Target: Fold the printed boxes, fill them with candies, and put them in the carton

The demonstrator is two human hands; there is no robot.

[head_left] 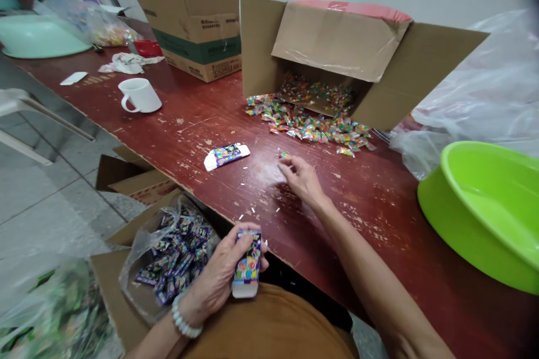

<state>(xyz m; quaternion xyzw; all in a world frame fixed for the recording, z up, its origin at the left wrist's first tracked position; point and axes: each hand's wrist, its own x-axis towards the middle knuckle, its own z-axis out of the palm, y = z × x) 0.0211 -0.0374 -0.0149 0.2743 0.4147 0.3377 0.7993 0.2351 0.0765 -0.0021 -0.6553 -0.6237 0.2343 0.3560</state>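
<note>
My left hand (229, 266), with a bead bracelet on the wrist, is wrapped round a small printed candy box (248, 269) at the table's front edge. The box is purple and multicoloured, with a white end facing me. Over the tabletop, my right hand (301, 178) reaches forward with thumb and fingers curved and slightly apart. Just beyond its fingertips lies a small wrapped candy (283, 153); whether they touch is unclear. To the left lies another printed box (227, 155), flattened, with white flaps. A heap of wrapped candies (311, 126) spills from a tipped cardboard carton (421, 76).
A green basin (450, 224) stands at right beside clear plastic bags (484, 90). A white mug (141, 95) and a closed-sided carton (202, 28) are farther back. Below the table edge, a bag-lined carton (109, 286) holds many filled purple boxes (181, 252). White scraps dot the red table (202, 118).
</note>
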